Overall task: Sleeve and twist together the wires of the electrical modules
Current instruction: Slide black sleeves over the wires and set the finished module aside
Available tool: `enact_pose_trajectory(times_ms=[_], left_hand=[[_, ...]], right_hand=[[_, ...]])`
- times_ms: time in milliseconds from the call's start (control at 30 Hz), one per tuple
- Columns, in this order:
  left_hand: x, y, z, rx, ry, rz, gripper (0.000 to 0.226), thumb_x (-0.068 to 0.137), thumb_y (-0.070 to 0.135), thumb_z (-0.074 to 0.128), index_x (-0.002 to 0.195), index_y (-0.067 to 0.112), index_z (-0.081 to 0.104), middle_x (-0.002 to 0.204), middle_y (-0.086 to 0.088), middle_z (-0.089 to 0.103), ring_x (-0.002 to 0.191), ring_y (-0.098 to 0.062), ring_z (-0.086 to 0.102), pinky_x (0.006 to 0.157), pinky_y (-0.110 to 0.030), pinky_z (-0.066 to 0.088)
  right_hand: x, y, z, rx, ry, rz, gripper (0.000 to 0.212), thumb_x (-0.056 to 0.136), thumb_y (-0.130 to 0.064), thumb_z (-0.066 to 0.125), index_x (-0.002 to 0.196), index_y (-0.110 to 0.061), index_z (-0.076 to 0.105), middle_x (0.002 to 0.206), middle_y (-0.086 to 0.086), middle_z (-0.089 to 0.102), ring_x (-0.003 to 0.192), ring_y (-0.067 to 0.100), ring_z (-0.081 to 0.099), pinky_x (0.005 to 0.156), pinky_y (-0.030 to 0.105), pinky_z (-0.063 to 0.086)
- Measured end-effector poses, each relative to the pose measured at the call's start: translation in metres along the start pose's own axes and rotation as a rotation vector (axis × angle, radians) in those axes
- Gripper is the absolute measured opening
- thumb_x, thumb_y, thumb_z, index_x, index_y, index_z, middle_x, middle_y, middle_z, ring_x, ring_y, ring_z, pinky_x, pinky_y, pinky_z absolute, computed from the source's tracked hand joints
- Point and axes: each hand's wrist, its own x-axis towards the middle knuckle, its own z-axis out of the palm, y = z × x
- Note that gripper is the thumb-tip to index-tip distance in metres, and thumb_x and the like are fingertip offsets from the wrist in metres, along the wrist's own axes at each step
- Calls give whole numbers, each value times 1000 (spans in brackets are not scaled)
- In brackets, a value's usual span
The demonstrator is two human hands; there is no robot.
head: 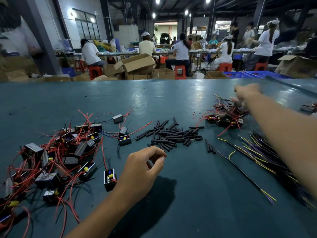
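Hands first — left hand (144, 166) hovers w/ fingers loosely curled, holding nothing; right hand (246, 95) is blurred over the far module pile (226, 115), grip can't tell. Sleeves (173, 134) lie mid-worktop (120, 97).

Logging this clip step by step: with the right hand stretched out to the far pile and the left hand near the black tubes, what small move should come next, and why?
Probably the right hand closes on one module in the far pile and draws it back. It is blurred above that pile, so a grip cannot be confirmed. The left hand, fingers curled with thumb and fingertips close, waits by the black sleeves, seemingly holding nothing.
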Motion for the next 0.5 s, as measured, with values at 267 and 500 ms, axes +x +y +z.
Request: enact_pose_trajectory(times_ms=[267,500], left_hand=[[-2,-1,2,16,-54,26,12,95,16,65,91,25,71,82,16,67,74,-8,61,63,-15,48],[3,0,-7,199,-34,115,4,89,13,69,86,15,68,76,9,64,71,-11,59,65,-24,44]], right_hand=[[-77,38,13,295,72,-161,13,87,-7,51,92,-10,64,75,3,67,62,11,65,61,25,56],[-261,53,59,-351,-277,-1053,18,91,-15,57,107,-11,65,89,1,67,79,22,63,73,35,51]])
